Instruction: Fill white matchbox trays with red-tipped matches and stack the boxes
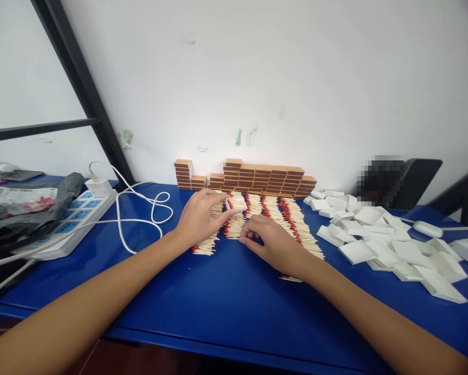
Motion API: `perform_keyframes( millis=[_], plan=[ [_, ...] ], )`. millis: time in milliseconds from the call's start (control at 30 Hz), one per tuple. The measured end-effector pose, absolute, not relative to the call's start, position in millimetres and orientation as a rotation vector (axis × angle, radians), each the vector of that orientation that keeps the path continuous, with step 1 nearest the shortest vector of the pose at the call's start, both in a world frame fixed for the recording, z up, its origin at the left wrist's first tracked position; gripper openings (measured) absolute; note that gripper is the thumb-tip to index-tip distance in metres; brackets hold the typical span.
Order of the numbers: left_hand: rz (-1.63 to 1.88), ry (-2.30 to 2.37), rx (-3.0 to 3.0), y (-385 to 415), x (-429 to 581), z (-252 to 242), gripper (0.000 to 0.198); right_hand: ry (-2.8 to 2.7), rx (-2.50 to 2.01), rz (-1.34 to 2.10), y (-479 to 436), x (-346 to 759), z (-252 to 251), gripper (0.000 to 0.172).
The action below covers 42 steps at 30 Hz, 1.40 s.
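Between thumb and fingers, my left hand (203,217) grips a small white matchbox tray (237,203) with red-tipped matches in it. It is held above the rows of matches (302,226) laid out on the blue table. My right hand (270,240) is curled at the near end of the middle rows, thumb and fingertips drawn together beside the matches. Whatever those fingers may hold is too small to make out. A few loose matches (291,279) lie under my right wrist.
Stacked brown matchboxes (257,177) line the wall behind the matches. White matchbox trays (386,239) are heaped at the right, near a black stand (417,182). A power strip (75,216), white cables (120,221) and dark plastic bags (30,208) occupy the left side.
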<state>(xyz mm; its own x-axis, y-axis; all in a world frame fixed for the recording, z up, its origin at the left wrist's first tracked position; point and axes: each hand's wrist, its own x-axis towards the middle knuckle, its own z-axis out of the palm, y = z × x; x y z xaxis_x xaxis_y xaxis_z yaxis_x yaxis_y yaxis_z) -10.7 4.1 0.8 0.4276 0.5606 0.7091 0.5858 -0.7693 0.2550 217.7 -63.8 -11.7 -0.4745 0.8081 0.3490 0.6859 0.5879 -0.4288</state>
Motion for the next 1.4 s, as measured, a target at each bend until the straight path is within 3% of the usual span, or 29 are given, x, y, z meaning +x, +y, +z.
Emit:
perform_keyframes(
  millis=[400,667,1400],
  plan=[
    [-1.28,-0.974,-2.634,3.4,-9.2,2.4,0.04,-2.34,-1.167,0.415,-69.4,221.7,-4.6,0.013],
    [-1.285,-0.969,-2.634,4.4,-10.3,-0.3,0.041,-2.319,-1.21,0.383,-71.5,218.6,-6.9,0.005],
    [-1.241,-0.987,-2.678,3.1,-10.1,-1.0,0.04,-2.354,-1.189,0.446,-70.7,220.8,-5.9,0.015]
  ],
)
